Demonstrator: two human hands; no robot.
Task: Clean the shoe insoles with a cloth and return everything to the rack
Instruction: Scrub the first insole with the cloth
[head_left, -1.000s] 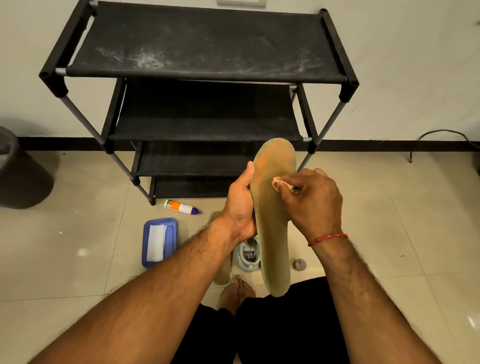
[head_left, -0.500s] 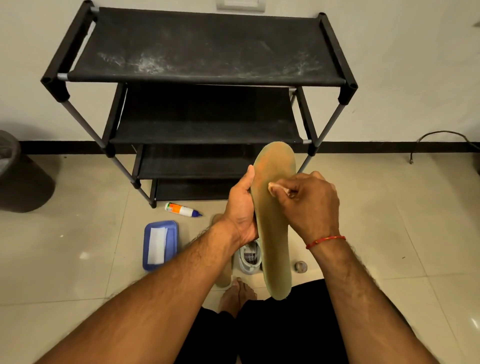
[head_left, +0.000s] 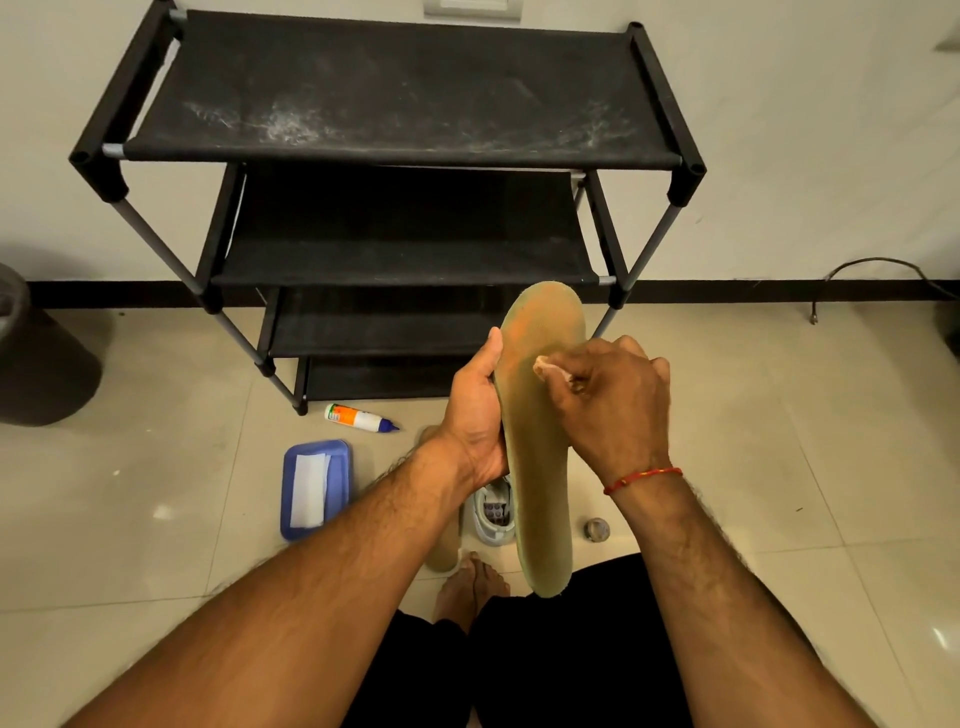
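Note:
A long yellow-green insole (head_left: 543, 467) stands upright in front of me, toe end up. My left hand (head_left: 475, 415) grips its left edge at the middle. My right hand (head_left: 610, 405) pinches a small pale cloth (head_left: 548, 368) and presses it against the insole's upper part. On the floor below lie a white shoe (head_left: 493, 517) and a second insole (head_left: 444, 540), both partly hidden by my left forearm. The black shoe rack (head_left: 395, 150) stands against the wall, its shelves bare and its top dusty.
A blue tray (head_left: 340, 470) with a white sheet in it lies on the tiled floor at the left. A small white bottle (head_left: 356, 417) lies near the rack's foot. A small round cap (head_left: 596, 530) sits at the right. A dark bin (head_left: 36, 353) stands far left. My bare foot (head_left: 470, 582) shows below.
My right hand with the cloth has slid a little up along the insole. The left hand keeps its grip.

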